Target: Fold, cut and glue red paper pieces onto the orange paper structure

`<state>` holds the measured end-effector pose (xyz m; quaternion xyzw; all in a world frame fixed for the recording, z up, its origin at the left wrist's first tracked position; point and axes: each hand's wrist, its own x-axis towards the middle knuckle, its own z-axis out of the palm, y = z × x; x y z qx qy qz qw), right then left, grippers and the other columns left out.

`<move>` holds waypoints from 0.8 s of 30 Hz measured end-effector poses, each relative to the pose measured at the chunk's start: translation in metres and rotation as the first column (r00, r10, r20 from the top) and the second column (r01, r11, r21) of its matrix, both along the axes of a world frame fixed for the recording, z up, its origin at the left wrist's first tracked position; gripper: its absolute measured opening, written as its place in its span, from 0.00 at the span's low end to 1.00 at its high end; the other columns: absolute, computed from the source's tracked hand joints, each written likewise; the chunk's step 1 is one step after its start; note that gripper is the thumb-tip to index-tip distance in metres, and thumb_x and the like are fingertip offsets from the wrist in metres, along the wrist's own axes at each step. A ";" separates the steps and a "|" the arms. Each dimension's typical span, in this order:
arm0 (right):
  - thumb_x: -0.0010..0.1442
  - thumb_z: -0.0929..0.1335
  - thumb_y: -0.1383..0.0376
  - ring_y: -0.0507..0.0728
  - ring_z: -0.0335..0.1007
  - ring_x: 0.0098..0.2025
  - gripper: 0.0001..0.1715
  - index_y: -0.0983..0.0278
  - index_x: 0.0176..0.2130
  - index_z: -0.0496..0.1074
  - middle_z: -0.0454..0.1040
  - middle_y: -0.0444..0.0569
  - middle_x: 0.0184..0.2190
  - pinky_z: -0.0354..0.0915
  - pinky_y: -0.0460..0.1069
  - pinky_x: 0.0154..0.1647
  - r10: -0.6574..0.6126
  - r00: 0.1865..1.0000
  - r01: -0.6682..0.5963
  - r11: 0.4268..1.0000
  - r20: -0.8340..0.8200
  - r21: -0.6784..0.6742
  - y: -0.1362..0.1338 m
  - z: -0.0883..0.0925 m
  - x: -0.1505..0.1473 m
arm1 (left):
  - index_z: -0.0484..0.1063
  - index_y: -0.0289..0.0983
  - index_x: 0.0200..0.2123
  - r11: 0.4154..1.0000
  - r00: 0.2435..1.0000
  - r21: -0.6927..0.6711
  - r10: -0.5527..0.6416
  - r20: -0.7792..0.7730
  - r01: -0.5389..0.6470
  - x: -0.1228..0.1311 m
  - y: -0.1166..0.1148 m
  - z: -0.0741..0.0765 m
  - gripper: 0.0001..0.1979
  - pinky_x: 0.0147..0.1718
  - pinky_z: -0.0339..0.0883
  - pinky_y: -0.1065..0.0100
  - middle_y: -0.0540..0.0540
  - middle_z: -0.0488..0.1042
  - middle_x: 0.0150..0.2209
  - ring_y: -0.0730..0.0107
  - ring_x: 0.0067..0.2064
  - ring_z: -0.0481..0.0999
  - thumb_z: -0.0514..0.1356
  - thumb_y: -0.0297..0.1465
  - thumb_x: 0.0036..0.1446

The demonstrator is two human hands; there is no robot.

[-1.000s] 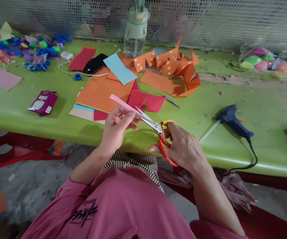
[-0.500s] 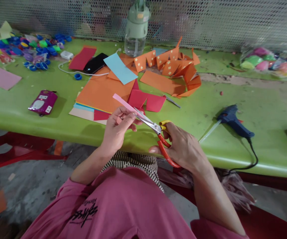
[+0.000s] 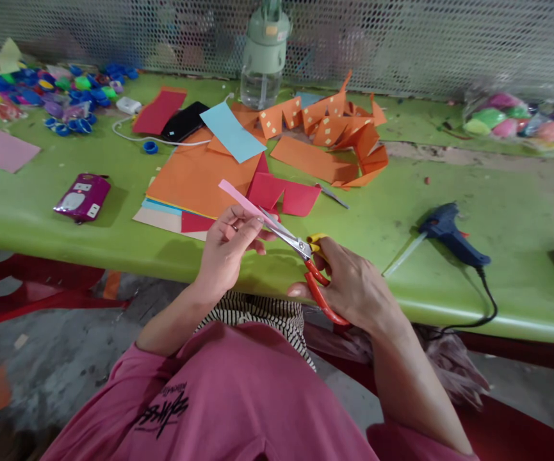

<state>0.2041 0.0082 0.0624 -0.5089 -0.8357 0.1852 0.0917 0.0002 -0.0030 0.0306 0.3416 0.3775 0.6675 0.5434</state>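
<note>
Between the thumb and fingers of my left hand [image 3: 228, 246] is a narrow pink paper strip [image 3: 238, 196], its free end pointing up and left. My right hand [image 3: 358, 282] grips a pair of scissors [image 3: 300, 246] with red and yellow handles. The scissors' blades lie along the strip's lower right end, close to my left fingertips; whether they cut into it I cannot tell. Just beyond my hands lie a stack of orange paper [image 3: 200, 176] and a notched red paper piece [image 3: 284, 194].
A blue glue gun [image 3: 454, 234] with its cord lies at right. Behind stand a water bottle [image 3: 263, 61] and a folded orange paper chain [image 3: 329, 118]. A purple box-shaped device [image 3: 82, 197], black phone [image 3: 185, 121] and colourful plastic pieces [image 3: 65, 89] are at left on the green table [image 3: 512, 256].
Almost nothing differs. Both hands, the strip and the scissors hold nearly the same position, with only a slight shift of the view.
</note>
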 end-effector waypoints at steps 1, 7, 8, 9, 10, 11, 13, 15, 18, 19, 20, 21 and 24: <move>0.56 0.61 0.29 0.52 0.58 0.20 0.36 0.57 0.31 0.56 0.64 0.43 0.22 0.51 0.49 0.22 0.002 1.000 -0.002 1.000 0.001 0.004 0.000 -0.001 0.000 | 0.71 0.40 0.33 1.000 1.000 0.003 -0.003 0.006 0.003 0.000 0.000 0.000 0.13 0.22 0.72 0.77 0.48 0.83 0.34 0.76 0.27 0.80 0.69 0.40 0.54; 0.57 0.62 0.29 0.51 0.56 0.18 0.36 0.57 0.31 0.57 0.62 0.41 0.19 0.50 0.48 0.21 0.011 1.000 -0.011 1.000 -0.006 0.029 -0.001 -0.002 0.001 | 0.71 0.40 0.33 1.000 1.000 0.004 -0.008 0.005 0.008 0.000 0.000 0.000 0.13 0.22 0.72 0.77 0.48 0.83 0.35 0.75 0.28 0.80 0.69 0.40 0.55; 0.57 0.61 0.29 0.51 0.56 0.18 0.36 0.57 0.31 0.57 0.62 0.40 0.19 0.49 0.48 0.21 0.010 1.000 -0.010 1.000 -0.005 0.028 -0.001 -0.002 0.001 | 0.71 0.40 0.33 1.000 1.000 0.007 -0.010 0.004 0.010 0.000 0.000 0.000 0.13 0.22 0.72 0.77 0.48 0.83 0.35 0.75 0.28 0.80 0.69 0.40 0.56; 0.57 0.61 0.29 0.51 0.56 0.18 0.36 0.57 0.31 0.58 0.62 0.40 0.19 0.49 0.48 0.21 0.010 1.000 -0.010 1.000 -0.003 0.027 -0.001 -0.002 0.002 | 0.71 0.40 0.33 1.000 1.000 0.011 -0.012 0.006 0.012 0.000 0.000 0.000 0.12 0.22 0.72 0.78 0.48 0.83 0.35 0.76 0.28 0.80 0.69 0.40 0.56; 0.57 0.61 0.29 0.51 0.56 0.18 0.36 0.57 0.31 0.58 0.62 0.41 0.19 0.49 0.48 0.21 0.011 1.000 -0.011 1.000 -0.001 0.026 -0.001 -0.002 0.002 | 0.71 0.40 0.33 1.000 1.000 0.013 -0.012 0.008 0.012 0.000 0.000 -0.001 0.12 0.22 0.72 0.78 0.48 0.83 0.35 0.76 0.28 0.80 0.69 0.39 0.56; 0.57 0.61 0.29 0.51 0.56 0.18 0.36 0.57 0.31 0.58 0.62 0.41 0.19 0.49 0.48 0.21 0.011 1.000 -0.011 1.000 -0.001 0.025 -0.001 -0.001 0.002 | 0.71 0.40 0.33 1.000 1.000 0.012 -0.012 0.010 0.012 0.001 -0.001 -0.001 0.12 0.22 0.72 0.78 0.48 0.83 0.35 0.76 0.28 0.80 0.69 0.39 0.56; 0.57 0.61 0.29 0.51 0.55 0.18 0.35 0.57 0.30 0.57 0.62 0.41 0.19 0.49 0.48 0.21 0.011 1.000 -0.011 1.000 -0.008 0.028 -0.001 0.000 0.002 | 0.70 0.40 0.33 1.000 1.000 0.005 -0.009 0.005 0.009 0.001 -0.001 -0.001 0.13 0.22 0.72 0.77 0.48 0.83 0.35 0.75 0.28 0.81 0.69 0.40 0.55; 0.57 0.61 0.29 0.50 0.53 0.17 0.35 0.57 0.30 0.56 0.61 0.40 0.18 0.49 0.48 0.20 0.010 1.000 -0.009 1.000 -0.017 0.029 -0.002 0.000 0.002 | 0.70 0.40 0.32 1.000 1.000 -0.004 -0.008 -0.007 0.008 0.001 -0.001 0.000 0.14 0.21 0.72 0.77 0.47 0.83 0.35 0.74 0.28 0.81 0.69 0.41 0.55; 0.57 0.61 0.29 0.50 0.51 0.16 0.36 0.57 0.29 0.57 0.59 0.39 0.17 0.48 0.48 0.20 0.005 1.000 -0.004 0.999 -0.015 0.034 -0.002 0.001 0.002 | 0.70 0.40 0.32 1.000 1.000 -0.006 -0.006 -0.005 0.006 0.001 -0.001 0.000 0.14 0.21 0.72 0.77 0.47 0.84 0.36 0.74 0.28 0.81 0.69 0.40 0.55; 0.57 0.61 0.29 0.50 0.51 0.17 0.35 0.57 0.30 0.57 0.59 0.39 0.17 0.48 0.48 0.20 0.002 1.000 -0.002 0.999 -0.012 0.036 -0.002 0.001 0.002 | 0.70 0.40 0.32 1.000 1.000 -0.005 -0.007 0.002 0.007 0.001 -0.001 0.000 0.14 0.21 0.72 0.77 0.47 0.84 0.36 0.74 0.28 0.81 0.69 0.40 0.55; 0.57 0.61 0.29 0.50 0.51 0.17 0.35 0.57 0.30 0.57 0.59 0.39 0.17 0.48 0.48 0.20 -0.001 1.000 0.001 0.999 -0.010 0.037 -0.002 0.001 0.002 | 0.70 0.40 0.32 1.000 1.000 -0.003 -0.008 0.011 0.008 0.001 -0.001 0.000 0.13 0.21 0.72 0.78 0.47 0.84 0.35 0.74 0.28 0.81 0.70 0.40 0.55; 0.57 0.61 0.30 0.50 0.51 0.17 0.35 0.57 0.29 0.57 0.59 0.39 0.17 0.48 0.48 0.20 -0.004 1.000 0.004 0.999 -0.009 0.037 -0.002 0.001 0.002 | 0.70 0.40 0.32 1.000 1.000 0.001 -0.011 0.022 0.011 0.001 -0.001 0.000 0.13 0.21 0.71 0.78 0.47 0.84 0.35 0.75 0.28 0.81 0.70 0.39 0.55; 0.58 0.61 0.30 0.50 0.51 0.17 0.35 0.57 0.29 0.57 0.58 0.39 0.17 0.48 0.48 0.21 -0.009 1.000 0.009 0.999 -0.002 0.031 -0.002 0.001 0.002 | 0.71 0.39 0.32 1.000 0.999 0.013 -0.017 0.040 0.017 0.002 -0.001 0.000 0.13 0.21 0.71 0.79 0.48 0.84 0.34 0.75 0.28 0.81 0.70 0.38 0.56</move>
